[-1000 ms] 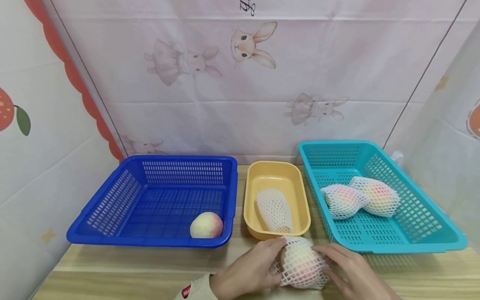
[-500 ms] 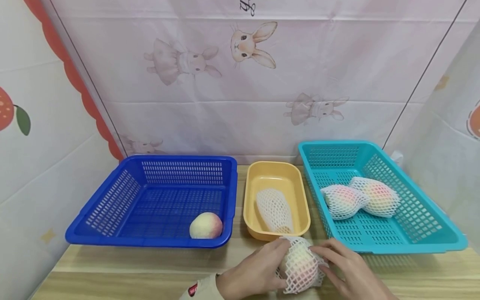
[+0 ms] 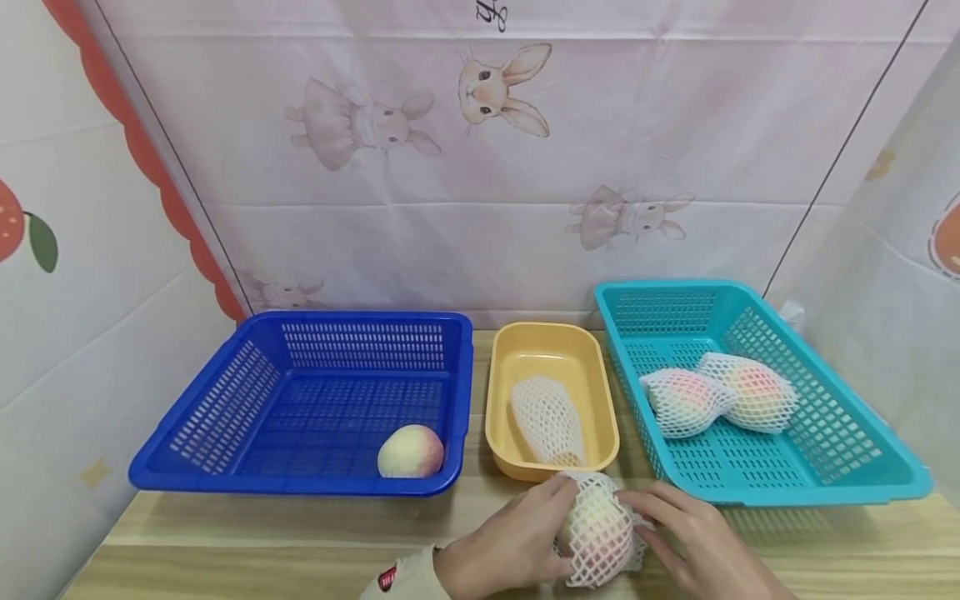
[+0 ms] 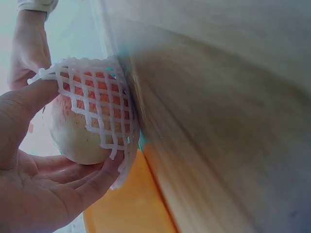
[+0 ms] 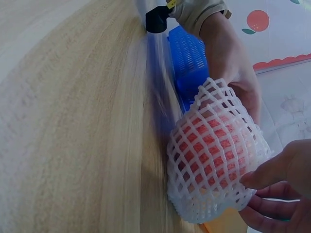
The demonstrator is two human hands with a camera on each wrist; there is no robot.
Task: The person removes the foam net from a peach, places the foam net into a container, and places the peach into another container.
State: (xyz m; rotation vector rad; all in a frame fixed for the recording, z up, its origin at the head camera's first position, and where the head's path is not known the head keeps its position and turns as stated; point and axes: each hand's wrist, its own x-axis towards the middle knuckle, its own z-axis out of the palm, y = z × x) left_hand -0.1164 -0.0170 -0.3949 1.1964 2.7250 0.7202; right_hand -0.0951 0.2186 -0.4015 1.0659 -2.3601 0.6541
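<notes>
Near the table's front edge, a pale peach [image 4: 73, 131] with a red blush sits partly inside a white foam net sleeve [image 3: 600, 546]. My left hand [image 3: 513, 542] holds it from the left, thumb on the net's edge and fingers curled around the other side. Bare skin of the fruit shows at that end in the left wrist view. On the right, my right hand [image 3: 693, 537] pinches the net's other end between thumb and fingers. The mesh covers the red side of the peach in the right wrist view.
A blue basket [image 3: 300, 483] at left contains one bare peach [image 3: 411, 452]. The yellow tray [image 3: 498, 392] behind my hands has a foam net sleeve [image 3: 547, 421] in it. Two netted peaches [image 3: 753, 396] lie in the turquoise basket [image 3: 825, 498] at right.
My left hand has shifted slightly right and turned the peach with its net. The right fingers stay at the net, whose loose right end now shows less.
</notes>
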